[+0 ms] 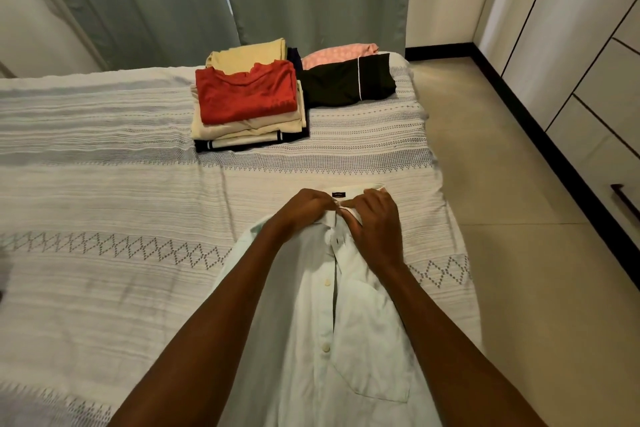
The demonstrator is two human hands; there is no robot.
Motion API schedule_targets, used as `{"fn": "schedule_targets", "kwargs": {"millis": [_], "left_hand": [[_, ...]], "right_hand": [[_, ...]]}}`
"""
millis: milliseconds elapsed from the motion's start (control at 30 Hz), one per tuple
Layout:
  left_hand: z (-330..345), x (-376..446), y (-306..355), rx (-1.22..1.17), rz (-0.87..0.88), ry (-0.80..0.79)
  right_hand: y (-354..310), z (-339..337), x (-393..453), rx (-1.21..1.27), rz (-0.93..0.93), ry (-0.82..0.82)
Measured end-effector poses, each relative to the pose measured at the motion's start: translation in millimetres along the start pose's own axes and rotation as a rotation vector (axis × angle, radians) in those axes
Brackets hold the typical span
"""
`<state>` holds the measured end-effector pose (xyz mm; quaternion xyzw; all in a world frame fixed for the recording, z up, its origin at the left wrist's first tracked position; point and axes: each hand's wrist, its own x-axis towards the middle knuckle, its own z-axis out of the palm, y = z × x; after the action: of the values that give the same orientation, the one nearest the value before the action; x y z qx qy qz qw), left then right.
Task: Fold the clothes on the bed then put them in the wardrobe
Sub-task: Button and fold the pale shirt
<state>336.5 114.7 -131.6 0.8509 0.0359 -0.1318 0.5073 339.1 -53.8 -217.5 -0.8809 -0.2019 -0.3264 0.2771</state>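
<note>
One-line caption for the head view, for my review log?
Both hands, left hand and right hand, pinch the collar of a white shirt on the bed, beyond it folded clothes.

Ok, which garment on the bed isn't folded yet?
The white button shirt, spread flat at the near edge, with both hands pinching its collar. The red top and black piece lie folded farther back.

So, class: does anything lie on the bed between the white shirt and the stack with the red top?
Nothing visible does. Only bare bedspread separates the white shirt, held at its collar by both hands, from the stack beyond.
</note>
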Motion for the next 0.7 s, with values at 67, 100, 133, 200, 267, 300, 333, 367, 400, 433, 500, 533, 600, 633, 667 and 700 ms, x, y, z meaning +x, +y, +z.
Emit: {"fn": "schedule_targets", "kwargs": {"millis": [67, 100, 133, 200, 267, 300, 333, 367, 400, 433, 500, 533, 600, 633, 667, 700], "left_hand": [[-1, -1, -5, 0.115, 0.046, -0.036], [-2, 0, -8, 0.151, 0.068, -0.032], [-2, 0, -10, 0.163, 0.085, -0.02], [-4, 2, -11, 0.179, 0.123, -0.006], [-5, 3, -13, 0.187, 0.127, -0.009], [-5, 3, -14, 0.167, 0.115, -0.009], [-4, 4, -14, 0.137, 0.106, -0.001], [-3, 5, -16, 0.113, 0.097, 0.016], [-1, 5, -17, 0.1, 0.09, 0.034], [0, 6, -17, 0.101, 0.079, 0.048], [2, 8, -16, 0.103, 0.058, 0.065], [2, 10, -16, 0.117, 0.052, 0.071], [3, 11, -15, 0.147, 0.051, 0.075], [3, 11, -16, 0.153, 0.055, 0.075], [4, 11, -17, 0.155, 0.058, 0.075], [4, 11, -17, 0.155, 0.06, 0.079]], "right_hand": [[0, 0, 0, -0.007, 0.016, -0.01], [0, 1, 0, -0.004, 0.026, -0.02], [1, 2, -1, 0.005, 0.033, -0.03], [3, 4, -1, 0.032, 0.029, -0.038], [3, 5, -1, 0.043, 0.02, -0.036], [3, 5, -1, 0.033, 0.025, -0.034], [2, 5, -1, 0.009, 0.036, -0.032], [1, 4, -1, -0.029, 0.045, -0.034], [1, 4, -2, -0.068, 0.047, -0.042], [0, 3, -2, -0.092, 0.04, -0.051], [-1, 3, -2, -0.071, 0.021, -0.054], [-1, 2, -2, -0.044, 0.019, -0.05], [-2, 2, -2, -0.023, 0.023, -0.051], [-2, 2, -2, -0.029, 0.024, -0.056], [-2, 2, -3, -0.036, 0.022, -0.06], [-2, 2, -3, -0.036, 0.018, -0.06]]}}
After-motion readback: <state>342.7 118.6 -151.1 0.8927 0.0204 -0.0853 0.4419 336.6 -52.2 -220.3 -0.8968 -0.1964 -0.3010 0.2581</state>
